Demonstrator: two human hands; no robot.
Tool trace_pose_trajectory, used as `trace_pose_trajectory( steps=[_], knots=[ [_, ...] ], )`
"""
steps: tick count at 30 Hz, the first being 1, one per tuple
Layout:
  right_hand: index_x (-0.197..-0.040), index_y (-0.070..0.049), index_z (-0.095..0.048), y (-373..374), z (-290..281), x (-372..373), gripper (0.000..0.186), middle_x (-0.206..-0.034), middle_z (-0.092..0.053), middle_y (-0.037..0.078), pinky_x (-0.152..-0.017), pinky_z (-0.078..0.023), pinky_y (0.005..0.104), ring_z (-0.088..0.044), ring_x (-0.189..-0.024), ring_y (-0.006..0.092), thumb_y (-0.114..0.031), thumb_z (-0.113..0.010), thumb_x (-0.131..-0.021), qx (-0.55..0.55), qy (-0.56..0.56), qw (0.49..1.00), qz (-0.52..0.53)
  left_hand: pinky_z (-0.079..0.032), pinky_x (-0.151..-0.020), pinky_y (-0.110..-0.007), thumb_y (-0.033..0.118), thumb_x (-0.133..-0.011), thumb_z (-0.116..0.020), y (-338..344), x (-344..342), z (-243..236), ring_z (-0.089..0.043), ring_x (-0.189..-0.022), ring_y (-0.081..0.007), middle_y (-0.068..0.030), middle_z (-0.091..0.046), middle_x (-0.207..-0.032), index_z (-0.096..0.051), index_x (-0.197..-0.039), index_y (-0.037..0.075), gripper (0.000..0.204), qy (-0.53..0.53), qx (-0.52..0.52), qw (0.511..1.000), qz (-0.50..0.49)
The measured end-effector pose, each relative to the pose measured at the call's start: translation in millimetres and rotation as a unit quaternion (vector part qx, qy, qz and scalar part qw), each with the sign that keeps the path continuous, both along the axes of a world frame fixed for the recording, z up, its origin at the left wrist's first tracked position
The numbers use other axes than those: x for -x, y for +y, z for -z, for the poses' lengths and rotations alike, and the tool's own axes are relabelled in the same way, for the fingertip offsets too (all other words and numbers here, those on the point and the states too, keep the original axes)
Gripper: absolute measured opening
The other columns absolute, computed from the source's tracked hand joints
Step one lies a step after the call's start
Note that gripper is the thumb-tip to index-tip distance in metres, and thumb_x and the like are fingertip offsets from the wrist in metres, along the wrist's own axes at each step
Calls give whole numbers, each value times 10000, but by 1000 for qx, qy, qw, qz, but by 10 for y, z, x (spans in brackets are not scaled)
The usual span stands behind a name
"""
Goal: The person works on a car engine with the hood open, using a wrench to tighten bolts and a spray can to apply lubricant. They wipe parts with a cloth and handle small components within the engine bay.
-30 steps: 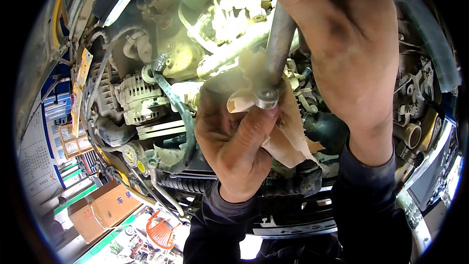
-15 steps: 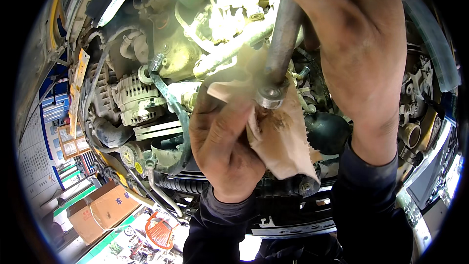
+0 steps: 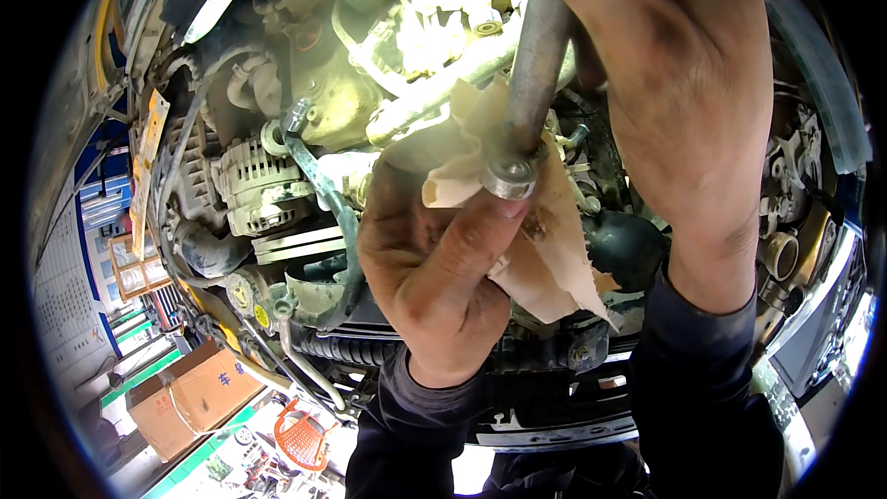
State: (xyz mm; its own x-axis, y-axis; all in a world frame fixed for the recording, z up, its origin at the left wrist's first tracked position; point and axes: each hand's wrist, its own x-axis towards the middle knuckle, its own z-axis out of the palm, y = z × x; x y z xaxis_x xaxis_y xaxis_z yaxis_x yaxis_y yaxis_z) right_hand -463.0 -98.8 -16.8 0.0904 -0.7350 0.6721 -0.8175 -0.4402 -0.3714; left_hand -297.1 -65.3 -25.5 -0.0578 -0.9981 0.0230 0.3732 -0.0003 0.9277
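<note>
Paper [image 3: 559, 277], beige and torn, is pinched in the left hand [image 3: 430, 273] at the near end of the metal rod [image 3: 538, 65]; the right hand [image 3: 684, 92], farther, grips this rod above the engine [image 3: 342, 115].

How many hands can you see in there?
2. The left hand is near the middle, holding tan paper at the lower end of a metal rod. The right hand is at upper right, its fingers mostly hidden.

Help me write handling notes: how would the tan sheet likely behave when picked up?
The tan sheet is probably floppy, since it curls and creases in the left hand. Its ragged edge suggests it may tear easily.
</note>
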Motion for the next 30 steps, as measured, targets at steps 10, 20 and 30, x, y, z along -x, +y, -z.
trace_pose_trajectory(
  steps=[10, 20, 30],
  knots=[
    [-1161, -133, -642, 17, 11, 15, 517, -1002, -644, 76, -739, -448, 337, -569, -851, 235, 65, -622, -684, -1, 8, 1000, 6, -496, -772, -250, 22, -848, -683, -22, -29, -66, -646, -872, -154, -122, -660, -999, -529, -1163, -71, 363, 54, -30, 997, 38],
    [-1172, -139, -643, 9, 5, -15, 555, -1024, -649, 75, -769, -459, 345, -579, -888, 246, 75, -630, -660, 2, 13, 1000, 7, -490, -720, -234, 31, -832, -713, -6, -5, -56, -631, -800, -119, -105, -662, -976, -528, -1165, -62, 392, 40, -34, 999, 4],
    [-1184, -144, -645, 36, -14, 19, 594, -1047, -654, 75, -799, -469, 352, -590, -926, 257, 85, -638, -636, 4, 20, 1000, 13, -486, -654, -226, -32, -799, -685, -53, -167, 163, -636, -779, -151, -156, -643, -1048, -602, -1114, -55, 327, -200, 216, 956, 1]
  ],
)
